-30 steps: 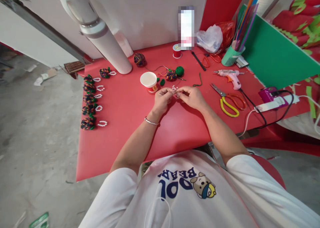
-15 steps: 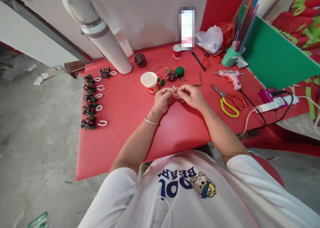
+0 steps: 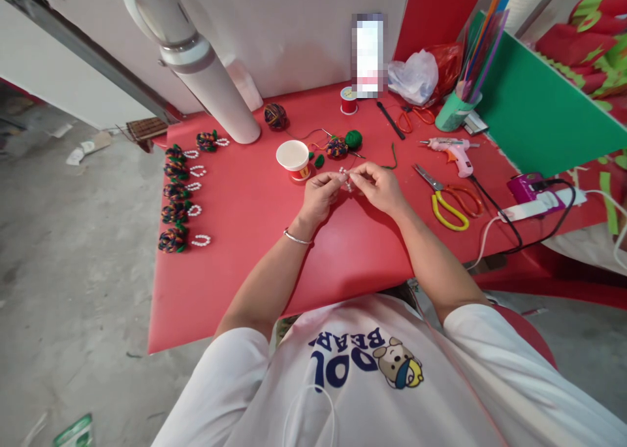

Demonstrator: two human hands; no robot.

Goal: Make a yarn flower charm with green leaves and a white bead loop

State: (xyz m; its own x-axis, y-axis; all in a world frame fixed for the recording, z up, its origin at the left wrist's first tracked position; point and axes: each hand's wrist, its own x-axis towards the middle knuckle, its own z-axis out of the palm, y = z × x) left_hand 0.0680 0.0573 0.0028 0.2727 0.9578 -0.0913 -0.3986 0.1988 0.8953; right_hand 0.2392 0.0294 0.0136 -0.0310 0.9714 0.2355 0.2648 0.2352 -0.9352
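Observation:
Over the middle of the red table, my left hand and my right hand meet fingertip to fingertip. Both pinch a short string of white beads held between them. A silver bangle sits on my left wrist. Just beyond the hands stand a small white cup and a multicoloured yarn flower beside a green yarn ball.
Several finished yarn flowers with bead loops line the table's left edge. Yellow-handled scissors, a glue gun, a power strip with cables, a red thread spool and a green cup of sticks lie to the right. A white pipe stands at the back left.
My hands have risen slightly and drawn a little closer together around the beads. Everything on the table has stayed where it was.

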